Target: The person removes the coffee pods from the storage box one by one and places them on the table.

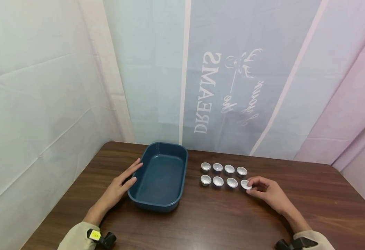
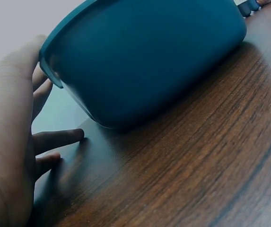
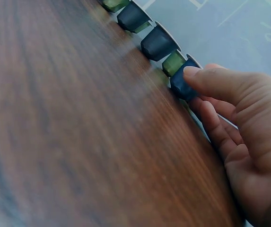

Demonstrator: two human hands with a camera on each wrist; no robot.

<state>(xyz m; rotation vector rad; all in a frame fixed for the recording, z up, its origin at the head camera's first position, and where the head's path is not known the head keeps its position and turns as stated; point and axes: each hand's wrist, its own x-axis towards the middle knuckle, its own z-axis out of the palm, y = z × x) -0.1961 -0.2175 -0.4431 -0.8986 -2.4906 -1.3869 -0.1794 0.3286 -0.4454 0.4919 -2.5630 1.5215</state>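
My right hand (image 1: 268, 192) pinches a dark blue coffee capsule (image 3: 180, 85) between thumb and fingers, at the right end of the nearer row. Its silver lid faces up in the head view, and it stands slightly tilted at the table. Other coffee capsules (image 1: 218, 181) line up to its left in two rows; from the side, some bodies are dark and some green. On the left, my left hand (image 1: 117, 187) lies with its fingers extended against the rim of a blue rectangular basin (image 1: 157, 205). The basin holds nothing.
A brown wood-grain table (image 1: 213, 222) carries everything. Behind it hangs a printed curtain (image 1: 154, 86) that meets the far edge, and pale fabric (image 1: 45, 86) drapes along the left side. The basin stands left of the capsules, with a strip of table between them.
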